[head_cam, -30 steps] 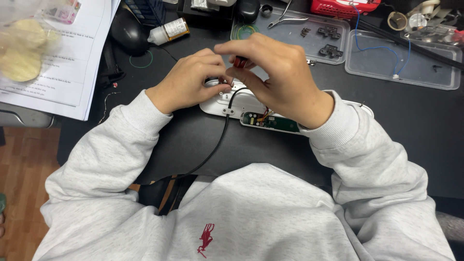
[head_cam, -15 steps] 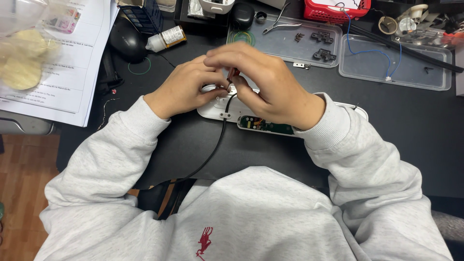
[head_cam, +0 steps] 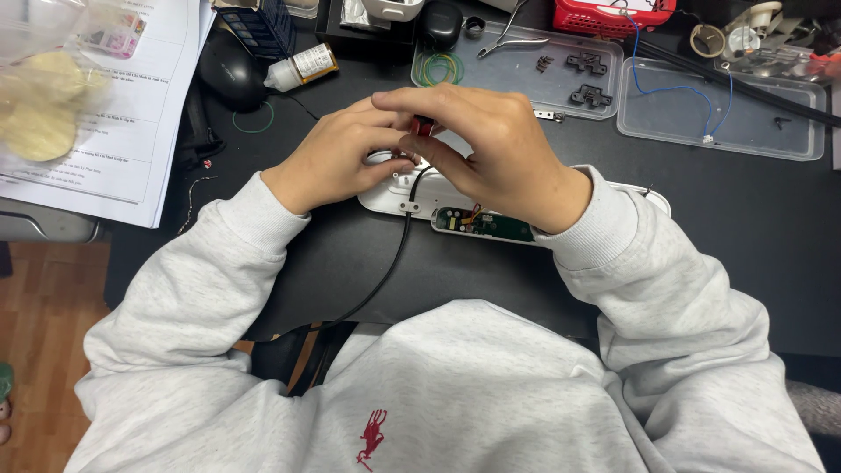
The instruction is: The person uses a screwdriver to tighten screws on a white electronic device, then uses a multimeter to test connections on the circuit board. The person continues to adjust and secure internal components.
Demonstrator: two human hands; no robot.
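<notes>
White casing (head_cam: 399, 191), opened, lies at frame centre on the black desk (head_cam: 745, 228); its green circuit board (head_cam: 489, 225) is exposed at the lower edge, and a black cable (head_cam: 392, 263) runs down toward the person. Right hand (head_cam: 495, 153) pinches a small red part (head_cam: 423, 126) over the casing. Left hand (head_cam: 337, 158) is closed on the casing's upper end. Against the earlier views, both hands have drawn closer and the red part sits higher between the fingertips; the casing has not shifted. Judgement: fine fitting work at the cable end. Clear trays (head_cam: 517, 66) lie in the upper frame.
</notes>
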